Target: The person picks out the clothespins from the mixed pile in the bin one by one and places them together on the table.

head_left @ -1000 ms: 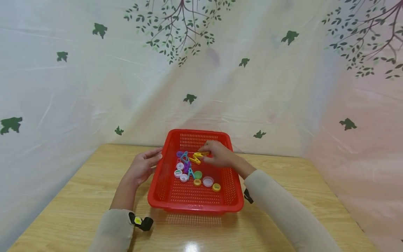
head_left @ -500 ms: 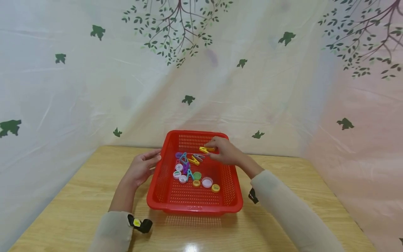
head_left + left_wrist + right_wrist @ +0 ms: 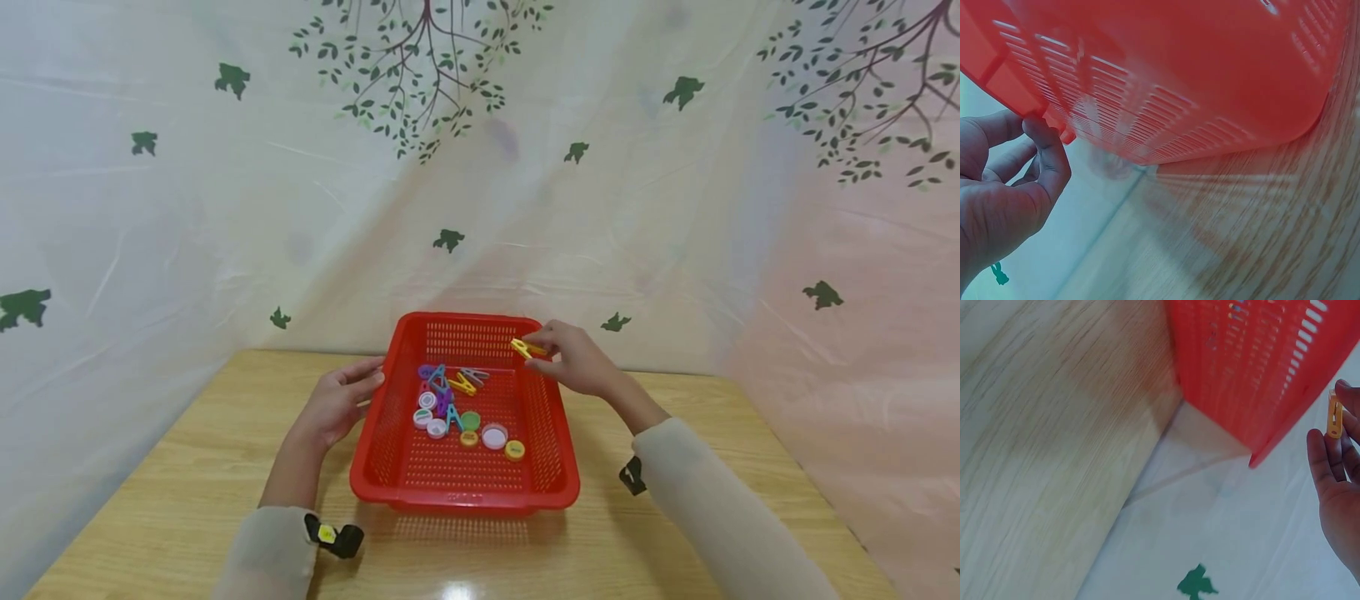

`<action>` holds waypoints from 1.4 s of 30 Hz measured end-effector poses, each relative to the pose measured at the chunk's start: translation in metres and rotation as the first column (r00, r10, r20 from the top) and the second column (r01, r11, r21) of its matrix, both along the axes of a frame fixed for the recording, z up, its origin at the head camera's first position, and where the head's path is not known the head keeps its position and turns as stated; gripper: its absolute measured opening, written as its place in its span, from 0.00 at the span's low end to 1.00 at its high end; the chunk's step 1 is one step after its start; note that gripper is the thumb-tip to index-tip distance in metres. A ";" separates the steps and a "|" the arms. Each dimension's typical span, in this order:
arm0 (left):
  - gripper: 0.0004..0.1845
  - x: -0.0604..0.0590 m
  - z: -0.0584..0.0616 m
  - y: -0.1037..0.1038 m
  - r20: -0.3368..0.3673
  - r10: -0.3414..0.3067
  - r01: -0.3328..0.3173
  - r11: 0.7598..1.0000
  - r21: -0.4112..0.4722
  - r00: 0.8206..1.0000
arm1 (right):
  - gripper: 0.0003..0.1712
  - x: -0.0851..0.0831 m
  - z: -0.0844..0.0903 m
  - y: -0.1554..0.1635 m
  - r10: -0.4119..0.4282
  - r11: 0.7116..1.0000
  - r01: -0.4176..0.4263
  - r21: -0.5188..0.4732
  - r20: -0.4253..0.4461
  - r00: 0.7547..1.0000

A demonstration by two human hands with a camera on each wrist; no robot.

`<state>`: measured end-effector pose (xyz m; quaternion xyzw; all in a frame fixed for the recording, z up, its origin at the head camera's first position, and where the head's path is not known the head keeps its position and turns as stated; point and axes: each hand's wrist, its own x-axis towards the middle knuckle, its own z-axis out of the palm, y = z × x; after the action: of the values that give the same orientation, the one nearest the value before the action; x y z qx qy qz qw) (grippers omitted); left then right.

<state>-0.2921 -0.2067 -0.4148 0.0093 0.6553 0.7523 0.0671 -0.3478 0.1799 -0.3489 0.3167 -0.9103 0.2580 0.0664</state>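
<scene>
A red perforated basket (image 3: 390, 467) sits on a wooden table (image 3: 187, 467). Inside lie several coloured clothes pegs (image 3: 450, 385) and several bottle caps (image 3: 480, 435). My right hand (image 3: 573, 360) pinches a yellow peg (image 3: 522, 347) above the basket's far right corner; the right wrist view shows that peg (image 3: 1334, 415) between the fingertips beside the basket wall (image 3: 1254, 362). My left hand (image 3: 337, 400) rests against the basket's left rim with straight fingers; in the left wrist view the fingertips (image 3: 1044, 134) touch the rim (image 3: 1016, 94).
A pale curtain printed with trees and birds (image 3: 450, 167) hangs close behind the table and along both sides. Bare wood lies left, right and in front of the basket.
My right hand has lifted a yellow peg out of the pile and carried it up and right, to the basket's far right corner. The left hand has stayed at the rim.
</scene>
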 end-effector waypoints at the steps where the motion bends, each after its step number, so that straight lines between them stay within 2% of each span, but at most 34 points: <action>1: 0.28 0.000 0.000 0.000 0.000 0.004 -0.004 1.000 -0.002 1.000 | 0.22 0.001 0.000 0.004 0.004 1.000 -0.005 -0.008 -0.010 1.000; 6: 0.28 0.002 0.001 0.000 0.003 0.005 -0.005 1.000 -0.002 1.000 | 0.23 0.005 0.000 0.022 -0.004 0.999 0.002 -0.035 -0.056 0.998; 16: 0.28 0.000 0.002 0.000 0.001 -0.002 0.002 1.000 -0.014 1.000 | 0.25 0.008 -0.004 0.050 -0.051 0.998 0.048 -0.040 -0.096 0.994; 24: 0.29 0.001 0.000 -0.001 -0.001 0.002 -0.002 1.000 -0.024 1.000 | 0.22 0.013 -0.009 0.068 -0.069 0.997 0.065 -0.045 -0.094 0.993; 36: 0.28 0.000 0.001 0.000 0.011 0.003 -0.002 1.000 -0.015 1.000 | 0.21 0.013 -0.027 0.092 -0.128 0.992 0.126 -0.020 -0.108 0.986; 42: 0.29 0.000 0.002 0.001 0.012 -0.002 0.002 1.000 -0.012 1.000 | 0.21 0.010 -0.038 0.106 -0.176 0.984 0.175 -0.019 -0.075 0.982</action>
<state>-0.2924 -0.2060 -0.4131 0.0050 0.6595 0.7483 0.0717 -0.3377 0.2862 -0.3864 0.2446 -0.9299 0.2444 0.1257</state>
